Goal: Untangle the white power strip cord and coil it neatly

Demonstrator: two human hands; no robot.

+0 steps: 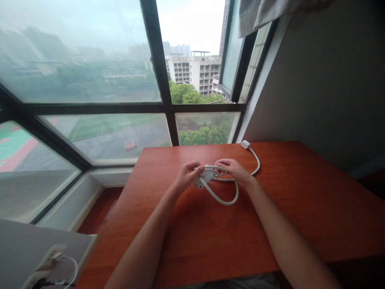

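Above the middle of the desk, my left hand (188, 175) grips a white power strip (207, 175) together with a loop of its cord. The thumb presses on the cord at the strip's near side. To the right of it, my right hand (236, 169) has its fingers closed around part of the white cord (224, 203), which is looped across the strip and hangs in a curve between both hands. From there the cord runs right and back over the desk to its white plug (245, 144), lying near the far edge.
The reddish-brown wooden desk (210, 245) stands against a dark-framed window (129, 108); one pane (233, 52) is swung open. A grey curtain (261, 16) hangs at the top right. At lower left, a wall socket (55, 257) has a white plug and cable in it.
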